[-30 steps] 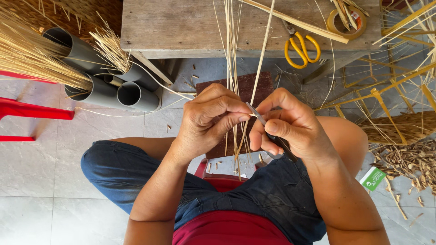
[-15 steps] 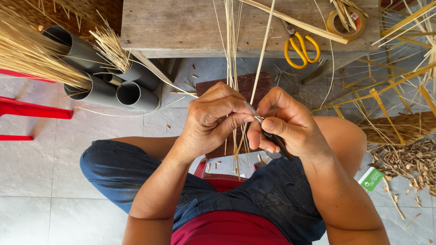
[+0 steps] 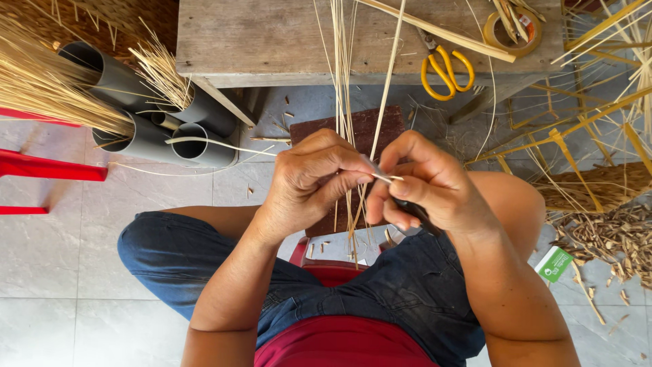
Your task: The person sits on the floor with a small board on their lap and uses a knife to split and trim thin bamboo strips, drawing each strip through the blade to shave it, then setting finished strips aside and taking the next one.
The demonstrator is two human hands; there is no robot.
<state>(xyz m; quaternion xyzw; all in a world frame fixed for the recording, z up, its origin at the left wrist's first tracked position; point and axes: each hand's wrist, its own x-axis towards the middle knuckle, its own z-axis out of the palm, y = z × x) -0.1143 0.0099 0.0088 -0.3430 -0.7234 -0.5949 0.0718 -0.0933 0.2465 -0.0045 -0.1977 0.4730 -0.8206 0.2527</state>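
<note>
My left hand [image 3: 309,180] pinches a thin bundle of pale straw strips [image 3: 343,88] that runs up over the wooden table [image 3: 272,41] and down between my knees. My right hand [image 3: 424,183] is closed around a small knife with a dark handle, its short blade [image 3: 377,171] pressed against the strips just beside my left thumb. Both hands meet above my lap, over a dark red-brown block [image 3: 370,132] on the floor.
Yellow-handled scissors [image 3: 445,68] and a tape roll [image 3: 513,27] lie on the table. Grey pipes [image 3: 146,122] stuffed with straw lie at left, beside a red stool [image 3: 41,166]. Straw scraps [image 3: 611,238] and bamboo strips litter the floor at right.
Both hands have shifted slightly downward together, and the blade has slid a little along the strips. The grip on each is unchanged.
</note>
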